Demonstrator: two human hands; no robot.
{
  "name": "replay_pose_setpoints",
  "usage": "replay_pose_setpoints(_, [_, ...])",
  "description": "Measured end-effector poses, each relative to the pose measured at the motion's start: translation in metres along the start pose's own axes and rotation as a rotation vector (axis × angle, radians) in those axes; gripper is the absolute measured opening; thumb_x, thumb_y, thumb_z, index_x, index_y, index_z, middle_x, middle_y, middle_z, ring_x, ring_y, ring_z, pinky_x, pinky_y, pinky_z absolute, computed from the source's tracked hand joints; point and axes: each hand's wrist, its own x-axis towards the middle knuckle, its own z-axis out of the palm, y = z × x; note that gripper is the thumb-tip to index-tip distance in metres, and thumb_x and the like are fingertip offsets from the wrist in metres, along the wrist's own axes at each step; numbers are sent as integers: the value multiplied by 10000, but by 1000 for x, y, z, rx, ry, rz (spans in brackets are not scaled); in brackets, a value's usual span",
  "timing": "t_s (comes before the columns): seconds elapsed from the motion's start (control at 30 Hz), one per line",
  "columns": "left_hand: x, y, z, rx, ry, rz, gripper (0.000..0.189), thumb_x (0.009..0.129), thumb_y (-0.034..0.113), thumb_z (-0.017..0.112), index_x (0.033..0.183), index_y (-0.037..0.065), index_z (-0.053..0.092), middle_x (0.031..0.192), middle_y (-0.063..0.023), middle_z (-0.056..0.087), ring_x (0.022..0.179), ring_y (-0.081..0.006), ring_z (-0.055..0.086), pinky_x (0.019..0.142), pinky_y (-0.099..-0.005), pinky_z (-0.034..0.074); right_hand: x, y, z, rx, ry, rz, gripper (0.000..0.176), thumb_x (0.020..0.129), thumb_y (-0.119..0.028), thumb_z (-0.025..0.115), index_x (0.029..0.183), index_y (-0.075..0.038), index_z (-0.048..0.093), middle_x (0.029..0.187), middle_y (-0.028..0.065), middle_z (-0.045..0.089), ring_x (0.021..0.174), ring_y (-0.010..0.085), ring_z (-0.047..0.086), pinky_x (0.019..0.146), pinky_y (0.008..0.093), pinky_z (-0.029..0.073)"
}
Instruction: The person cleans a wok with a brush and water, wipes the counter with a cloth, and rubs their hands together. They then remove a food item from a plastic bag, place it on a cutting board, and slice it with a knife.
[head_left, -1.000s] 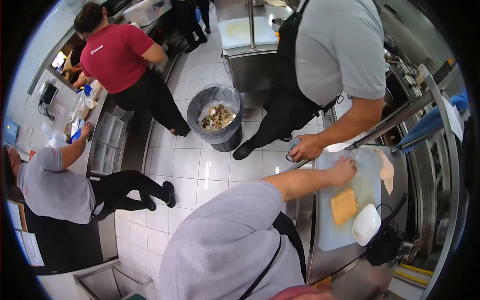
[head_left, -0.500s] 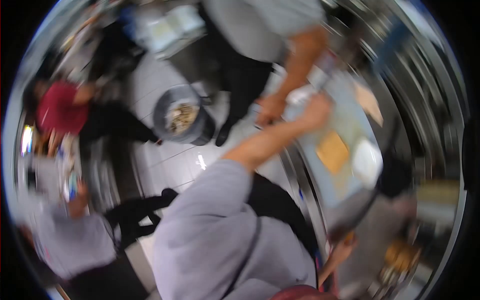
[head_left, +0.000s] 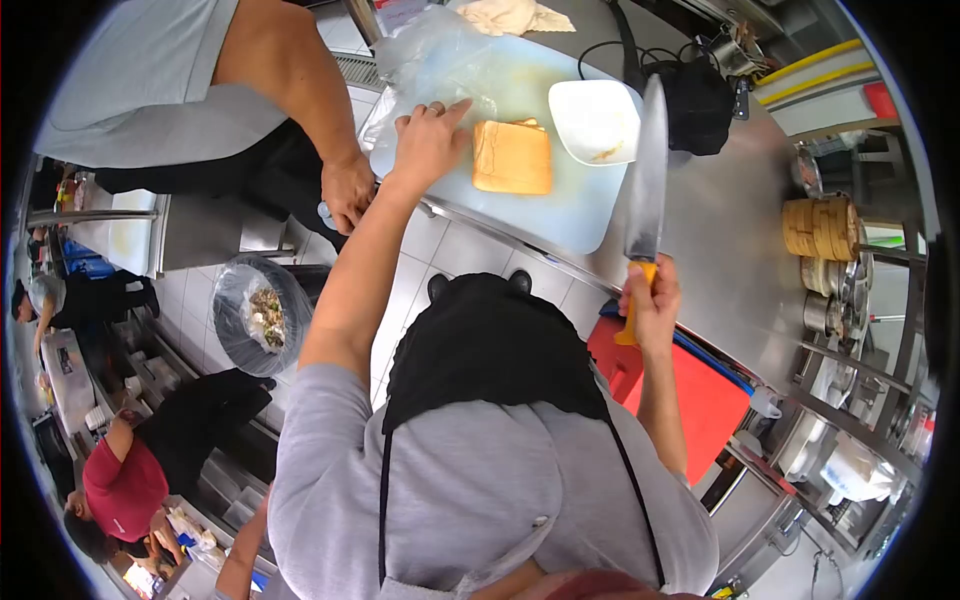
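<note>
My right hand (head_left: pixel 652 302) is closed around the yellow handle of a large knife (head_left: pixel 650 170), its broad blade pointing away from me over the steel counter. To the left, my left hand (head_left: pixel 430 145) is spread at the board's left part, beside clear plastic film (head_left: pixel 425 65), with nothing gripped in it. A squarish stack of bread slices (head_left: pixel 512 158) lies on the pale cutting board (head_left: pixel 570 215), just right of my left hand. Between the bread and the blade stands a white square bowl (head_left: pixel 595 120) with a brown smear inside.
A co-worker's hand (head_left: pixel 348 190) is at the counter's left edge. Beyond the board are a cloth (head_left: pixel 515 15) and a black bag (head_left: pixel 697 105). Bamboo steamers (head_left: pixel 820 228) stand at right, red boards (head_left: pixel 700 400) below the counter, a lined bin (head_left: pixel 228 315) on the floor.
The view has swung round and sharpened. My left hand has drawn away from the co-worker's hand and lies beside the bread. The knife in my right hand now shows clearly.
</note>
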Motion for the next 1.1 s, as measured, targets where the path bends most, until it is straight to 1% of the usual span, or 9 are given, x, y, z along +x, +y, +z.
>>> replay_pose_setpoints(0.2, [34,-20,6,-8,-117,47,428,841,156,600,1268,183,585,944,-173,669,846,-348,669,730,-502,520,0,0,20,-61,-55,53,81,947,-105,583,1009,-62,555,693,-11,546,519,50,509,443,203,428])
replay_pose_setpoints(0.4, [66,-35,18,178,-187,321,288,863,136,552,1140,81,609,930,-196,672,849,-366,667,734,-467,542,-6,19,25,-61,-64,59,174,931,-172,624,990,-33,538,657,-11,543,501,63,540,436,225,441])
replay_pose_setpoints(0.47, [78,-61,25,261,-68,286,234,853,138,556,1057,34,603,961,-207,659,859,-363,672,750,-469,547,-9,20,25,-142,-55,68,142,933,-154,615,970,-43,535,671,-5,547,522,58,542,451,222,443])
replay_pose_setpoints(0.57, [79,-61,13,312,-151,70,294,846,206,580,1078,28,608,1024,-193,642,925,-351,664,799,-456,547,-12,21,24,-174,-61,89,101,942,-140,600,954,-61,538,690,-6,556,539,45,534,459,206,441])
replay_pose_setpoints(0.77, [62,7,-3,167,142,-126,251,824,160,549,1005,13,643,1033,-197,612,1008,-375,618,837,-450,535,-11,11,34,-199,-54,101,127,927,-147,619,910,-47,542,640,10,562,494,64,536,435,225,436])
replay_pose_setpoints(0.87, [56,6,7,-98,275,321,269,833,175,553,1033,26,653,1109,-170,617,1045,-366,595,892,-445,505,-8,14,38,-242,-41,29,160,910,-139,626,921,-15,525,617,43,587,476,109,569,442,275,458])
replay_pose_setpoints(0.97, [51,-3,32,-142,139,477,245,839,187,558,1008,64,686,1185,-123,625,1084,-359,575,920,-449,478,-3,12,42,-285,-92,-8,137,902,-98,606,966,-15,518,653,48,608,486,113,576,452,277,470])
replay_pose_setpoints(1.03, [52,-15,38,-172,13,389,216,845,191,557,959,74,699,1211,-108,626,1104,-353,566,926,-451,471,-1,-5,43,-317,-183,77,130,903,-66,587,1006,-28,516,701,34,618,500,80,557,446,247,470])
replay_pose_setpoints(1.1, [54,-30,37,-192,-45,323,197,841,187,562,909,72,707,1201,-102,634,1117,-350,559,932,-449,466,1,-5,46,-377,-172,59,202,882,-81,595,1045,-2,505,671,128,630,521,206,620,495,334,488])
